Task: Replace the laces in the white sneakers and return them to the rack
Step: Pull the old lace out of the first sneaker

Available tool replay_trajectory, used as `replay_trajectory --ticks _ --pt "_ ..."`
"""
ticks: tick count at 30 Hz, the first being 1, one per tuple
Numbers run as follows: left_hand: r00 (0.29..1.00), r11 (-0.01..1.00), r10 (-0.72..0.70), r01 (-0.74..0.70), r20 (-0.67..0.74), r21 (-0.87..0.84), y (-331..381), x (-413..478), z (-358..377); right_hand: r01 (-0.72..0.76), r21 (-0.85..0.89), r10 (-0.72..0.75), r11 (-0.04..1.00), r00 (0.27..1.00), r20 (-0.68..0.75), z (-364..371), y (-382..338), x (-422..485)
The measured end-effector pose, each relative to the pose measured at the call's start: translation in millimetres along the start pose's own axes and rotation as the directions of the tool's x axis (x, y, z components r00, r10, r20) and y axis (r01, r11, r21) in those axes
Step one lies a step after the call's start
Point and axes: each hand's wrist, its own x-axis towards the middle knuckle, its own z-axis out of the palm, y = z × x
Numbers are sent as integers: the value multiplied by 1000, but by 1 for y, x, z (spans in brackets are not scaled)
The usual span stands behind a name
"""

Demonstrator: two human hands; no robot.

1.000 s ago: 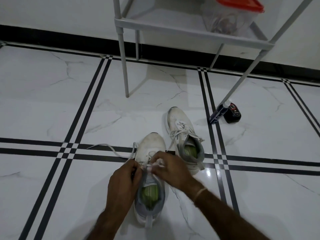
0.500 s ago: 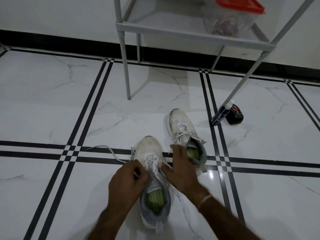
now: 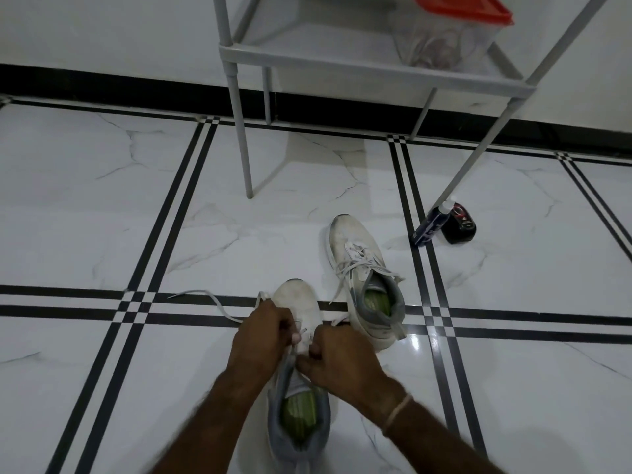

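Under your fingers [image 3: 286, 328]: near sneaker [image 3: 297, 302] sitting on floor, left hand [image 3: 263, 331] and right hand [image 3: 337, 357] both curling, pinching lace [image 3: 220, 306] at eyelets. Loose end trailing left of fingers: you're risking uneven pull or slipping it from eyelet. Second sneaker [image 3: 362, 278] lying just beyond right fingers.

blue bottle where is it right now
Head view, right side: the blue bottle sits on the floor at the foot of the rack leg, beside a black tin, beyond the far sneaker.
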Motion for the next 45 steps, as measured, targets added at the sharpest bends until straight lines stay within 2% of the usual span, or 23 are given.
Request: replay_trajectory --ticks 5,7,9,10,12,13,14,15,17,20,22,23,24,26,27,28,29,31,32,34,40,43,45 --pt "1000 998 -13 12 -25 -65 -3 -7 3 -15 95 -9 995 969 248 -20 -6 -4" --pt "998 999 -19 16 -62 -45 -7 -9 8 22 98 -46 995 968 247 -21 -13 -7" --pt "995 981 -85 74 -56 -179 -5 -10 7 19 77 -30 997 988 150 -16 -15 -8" --pt "987 923 -155 131 -37 -362 -6 -10 5 2 82 -10 997 996 90 -13 -12 -8" --pt "958 638 -282 230 54 -735 -8 -13 2 -44 157 40 987 999 24 -7 0 -4" --pt "947 519 -307 248 92 -818 -10 -15 1 -64 207 59 976 998 31 -4 6 -1" --pt "949 486 -300 238 95 -841 -11 -18 0 -75 241 65 968 997 51 -3 11 1" --pt "961 512 -269 203 68 -835 -10 -21 1 -84 266 69 960 995 66 -2 14 3" --pt "989 684 -146 78 -31 -725 -8 -22 -1 -94 342 77 935 995 63 -1 15 2" --pt "988 930 120 -147 -99 -336 -8 -17 -1 -85 394 97 915 995 -10 4 13 0" --pt "979 962 171 -189 -107 -195 -9 -13 -4 -65 356 92 932 994 -60 8 14 1" --pt "985 957 123 -151 -123 -246 -9 -12 -4 -61 335 88 940 994 -66 10 14 2" --pt "992 895 -19 -38 -123 -445 -7 -12 -4 -59 313 84 948 994 -68 9 14 3" --pt "941 490 -339 182 6 -853 1 -13 -5 -67 297 89 953 994 -62 9 14 4" --pt "912 341 -405 213 61 -915 3 -13 -6 -74 305 96 950 994 -58 9 15 4" --pt "912 371 -408 213 47 -904 3 -14 -5 -80 318 102 945 993 -54 9 15 4" --pt "935 523 -354 189 -10 -831 3 -16 -5 -83 332 105 940 993 -51 9 15 4" --pt "991 879 -77 15 -112 -477 3 -20 -5 -83 345 106 935 993 -49 11 14 3" --pt "992 952 52 -83 -114 -294 2 -18 -4 -84 347 109 934 993 -53 11 13 3" --pt "986 982 157 -163 -60 -98 -2 -15 -4 -94 350 119 932 991 -53 12 12 2" --pt "987 974 159 -157 2 166 10 -9 -9 -109 350 126 930 992 -26 12 12 2" --pt "984 979 178 -175 -29 103 3 -17 -6 -123 351 140 928 990 -25 12 12 1" --pt "983 975 181 -185 -42 -120 -7 -24 -8 -129 357 152 925 988 -37 12 14 1"
